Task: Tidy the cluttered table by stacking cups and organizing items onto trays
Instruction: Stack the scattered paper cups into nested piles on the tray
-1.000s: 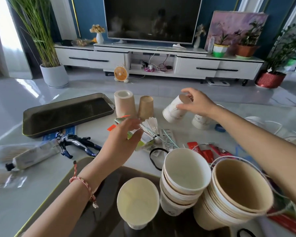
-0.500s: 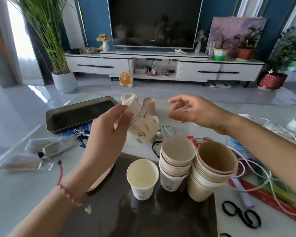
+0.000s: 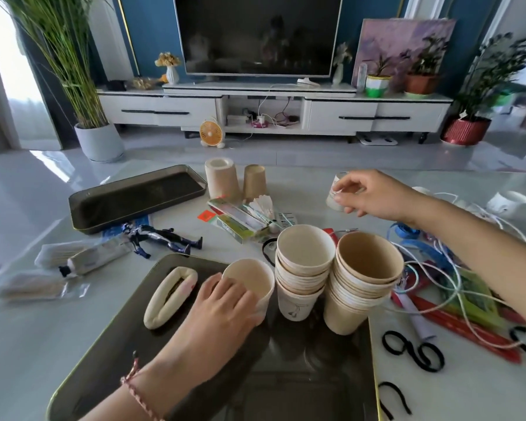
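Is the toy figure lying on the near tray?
No, the toy figure lies on the table beside the near tray.

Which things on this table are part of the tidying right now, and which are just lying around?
In the job: near tray, single cup, white cup stack, brown cup stack, far white cup, far tray.
Lying about: toy figure, toothpaste tube, shuttlecock, hair ties.

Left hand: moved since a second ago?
Yes: the left hand came back toward the person, from by the white feather shuttlecock onto the single white paper cup.
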The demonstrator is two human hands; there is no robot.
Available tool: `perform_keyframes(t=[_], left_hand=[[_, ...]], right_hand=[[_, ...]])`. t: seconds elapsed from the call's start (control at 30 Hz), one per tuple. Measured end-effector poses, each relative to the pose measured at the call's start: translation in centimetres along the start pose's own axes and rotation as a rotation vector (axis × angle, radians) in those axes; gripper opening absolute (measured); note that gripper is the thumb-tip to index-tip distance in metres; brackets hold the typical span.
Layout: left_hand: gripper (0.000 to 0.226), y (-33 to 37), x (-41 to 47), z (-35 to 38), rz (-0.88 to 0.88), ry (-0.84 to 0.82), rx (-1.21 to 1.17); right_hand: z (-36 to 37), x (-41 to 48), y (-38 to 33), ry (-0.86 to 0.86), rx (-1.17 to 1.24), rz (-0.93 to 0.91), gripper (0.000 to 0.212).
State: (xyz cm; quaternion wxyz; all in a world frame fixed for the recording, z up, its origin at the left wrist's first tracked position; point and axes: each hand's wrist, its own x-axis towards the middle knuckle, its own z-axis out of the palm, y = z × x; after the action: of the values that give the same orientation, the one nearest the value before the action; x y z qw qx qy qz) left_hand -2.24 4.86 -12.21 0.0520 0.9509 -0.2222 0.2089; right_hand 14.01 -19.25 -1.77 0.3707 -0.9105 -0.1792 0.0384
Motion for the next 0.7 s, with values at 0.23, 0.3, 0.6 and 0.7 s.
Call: perform_keyframes(t=[0.23,0.3,0.6,0.7], left_hand=[[0.012,-1.8,1.5,1.3,-0.032,0.022,-0.125],[0.024,-2.2,1.6,1.2,-0.034,0.0,-0.098],[0.033,-5.2,6.1,-1.4,-0.133,0.211,-0.431],[0.035,-5.8,9.0,-1.3,-0.23,0.202,-0.477]], right_hand=[[-1.2,1.2,3.6,0.102,0.099,0.138,0.016],[-1.1,2.0,4.7,0.129,0.085,0.162,0.016],[-0.3,8.7,9.3,0.281,-0.506,0.106,0.036],[0.2,11.3,9.8,0.227,-0.485,0.081,0.053]])
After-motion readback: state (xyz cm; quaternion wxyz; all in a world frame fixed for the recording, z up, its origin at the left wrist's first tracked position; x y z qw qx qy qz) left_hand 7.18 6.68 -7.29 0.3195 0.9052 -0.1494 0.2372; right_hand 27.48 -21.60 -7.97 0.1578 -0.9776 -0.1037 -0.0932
